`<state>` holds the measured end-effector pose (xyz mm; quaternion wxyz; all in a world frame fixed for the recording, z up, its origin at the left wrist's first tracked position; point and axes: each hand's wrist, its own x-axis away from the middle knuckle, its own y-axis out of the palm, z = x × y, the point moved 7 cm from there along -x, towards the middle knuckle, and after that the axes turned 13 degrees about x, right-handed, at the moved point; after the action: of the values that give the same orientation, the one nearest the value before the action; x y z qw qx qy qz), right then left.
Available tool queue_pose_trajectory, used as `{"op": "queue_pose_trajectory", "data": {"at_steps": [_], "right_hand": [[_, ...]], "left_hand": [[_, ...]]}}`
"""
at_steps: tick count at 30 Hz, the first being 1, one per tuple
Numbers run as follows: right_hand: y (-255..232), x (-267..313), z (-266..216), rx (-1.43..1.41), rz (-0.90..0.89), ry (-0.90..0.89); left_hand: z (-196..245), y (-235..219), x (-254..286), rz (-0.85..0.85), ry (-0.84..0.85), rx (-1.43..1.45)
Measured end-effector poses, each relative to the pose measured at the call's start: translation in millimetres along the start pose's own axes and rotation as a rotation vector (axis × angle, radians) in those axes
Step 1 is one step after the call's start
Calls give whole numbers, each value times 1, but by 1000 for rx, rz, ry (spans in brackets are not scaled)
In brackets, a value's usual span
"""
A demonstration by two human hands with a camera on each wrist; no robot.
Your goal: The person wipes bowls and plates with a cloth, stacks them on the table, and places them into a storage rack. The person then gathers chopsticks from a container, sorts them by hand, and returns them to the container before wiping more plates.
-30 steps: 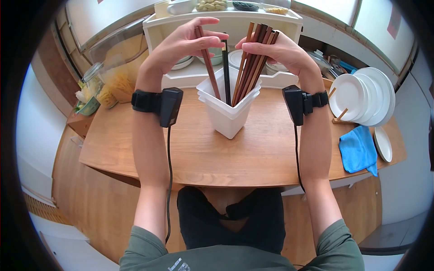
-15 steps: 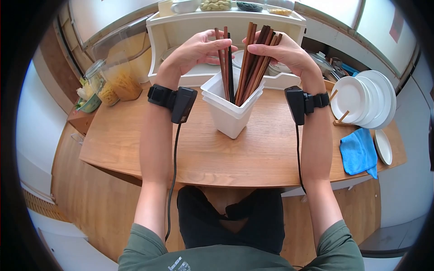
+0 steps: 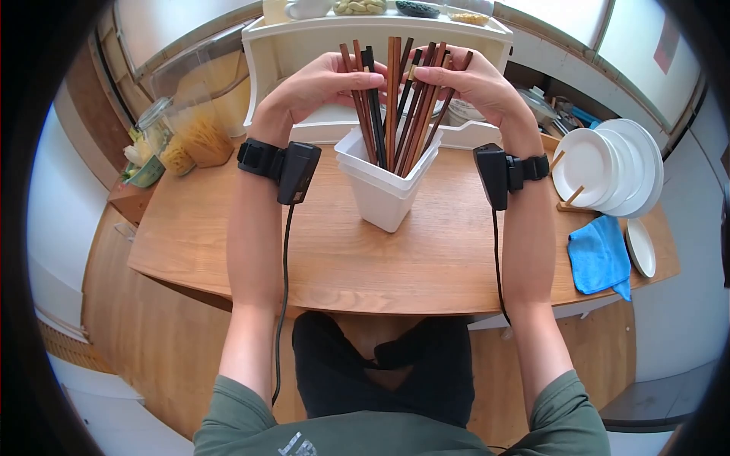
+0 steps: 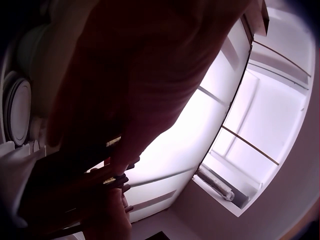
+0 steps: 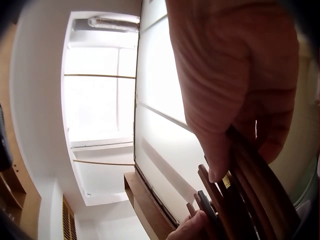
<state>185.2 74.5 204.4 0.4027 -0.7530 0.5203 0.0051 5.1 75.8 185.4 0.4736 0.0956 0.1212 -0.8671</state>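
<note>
In the head view, brown and black chopsticks point(image 3: 392, 106) stand upright in a white plastic container point(image 3: 384, 201), their tops fanned out above its rim. My left hand point(image 3: 315, 87) grips several of them on the left side, with its thumb in front. On the right side my right hand point(image 3: 479, 87) pinches more chopsticks between the thumb and the fingers behind. One dark chopstick with a gold band shows beside the right thumb point(image 5: 217, 167) in the right wrist view. The left wrist view is dark, with the left hand point(image 4: 135, 75) mostly a silhouette over the sticks.
Behind the container stands a white shelf point(image 3: 365, 26) with jars and bowls. White plates point(image 3: 585, 167) stand in a rack at the right, near a blue cloth point(image 3: 598, 254) and a small white dish point(image 3: 641, 247). Pasta containers point(image 3: 204, 144) are at the left of the wooden table point(image 3: 304, 266).
My left hand has closed in from looser, spread fingers and now holds more chopsticks. Some sticks have shifted from the right bunch toward the middle, so the bundle is more spread out.
</note>
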Motion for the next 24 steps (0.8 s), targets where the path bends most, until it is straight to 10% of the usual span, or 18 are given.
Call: {"op": "queue_pose_trajectory", "data": {"at_steps": [24], "right_hand": [[-4,2,-4,-278,-72,-72]], "left_hand": [[16,25,3,-177,136,77]]}}
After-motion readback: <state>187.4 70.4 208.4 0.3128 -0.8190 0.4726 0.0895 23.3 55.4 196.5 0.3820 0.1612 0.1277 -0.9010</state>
